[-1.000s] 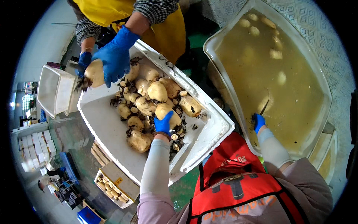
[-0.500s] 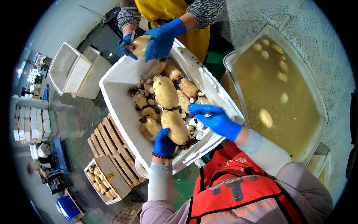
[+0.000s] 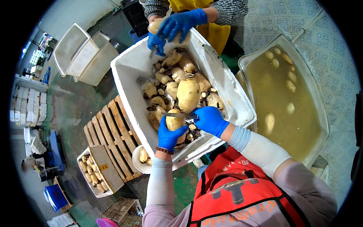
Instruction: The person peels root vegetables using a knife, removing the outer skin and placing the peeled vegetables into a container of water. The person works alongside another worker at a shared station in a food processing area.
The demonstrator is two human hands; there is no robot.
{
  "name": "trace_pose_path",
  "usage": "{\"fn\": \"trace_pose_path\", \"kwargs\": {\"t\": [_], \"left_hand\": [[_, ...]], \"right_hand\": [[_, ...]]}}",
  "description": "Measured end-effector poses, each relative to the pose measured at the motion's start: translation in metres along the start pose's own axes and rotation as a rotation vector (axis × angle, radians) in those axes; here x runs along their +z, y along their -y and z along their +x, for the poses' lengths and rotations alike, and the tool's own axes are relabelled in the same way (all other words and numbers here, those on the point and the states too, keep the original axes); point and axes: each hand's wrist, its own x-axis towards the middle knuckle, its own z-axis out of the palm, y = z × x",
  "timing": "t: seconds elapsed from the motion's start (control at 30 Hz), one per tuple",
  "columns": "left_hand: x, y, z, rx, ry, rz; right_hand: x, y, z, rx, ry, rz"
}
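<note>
My left hand point(image 3: 168, 136), in a blue glove, is wrapped round the near section of a pale lotus root point(image 3: 188, 95). In my right hand point(image 3: 211, 120), also gloved in blue, is a knife point(image 3: 177, 115). Its blade lies across the root near the dark joint between two sections. Both hands are over the near part of a white foam box point(image 3: 126, 89), among muddy lotus roots point(image 3: 150, 89) and small cut-off pieces. Across the box, a person's blue-gloved hands point(image 3: 180, 25) hold another lotus root, partly hidden by the fingers.
At right stands a tub of murky water point(image 3: 287, 125) with several lotus roots in it. A wooden pallet point(image 3: 109, 130), a box of lotus roots point(image 3: 107, 189) and a white bucket point(image 3: 138, 160) are on the left. White bins point(image 3: 81, 56) stand farther back.
My right hand has brought the knife in to the left, onto the lotus root. My left hand still grips the root, its near section now tipped differently. The whole view has shifted slightly.
</note>
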Motion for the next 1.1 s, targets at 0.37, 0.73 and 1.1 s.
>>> {"fn": "trace_pose_path", "kwargs": {"t": [0.37, 0.73, 1.1], "left_hand": [[0.008, 0.008, 0.004, 0.056, 0.009, 0.072], [-0.007, -0.038, 0.026, 0.186, -0.059, -0.036], [0.027, -0.041, -0.011, 0.200, 0.212, -0.395]], "right_hand": [[0.018, -0.018, 0.004, 0.020, 0.035, -0.050], [0.058, -0.067, 0.010, 0.310, 0.352, -0.077], [0.025, -0.026, 0.030, 0.673, 0.076, 1.388]]}}
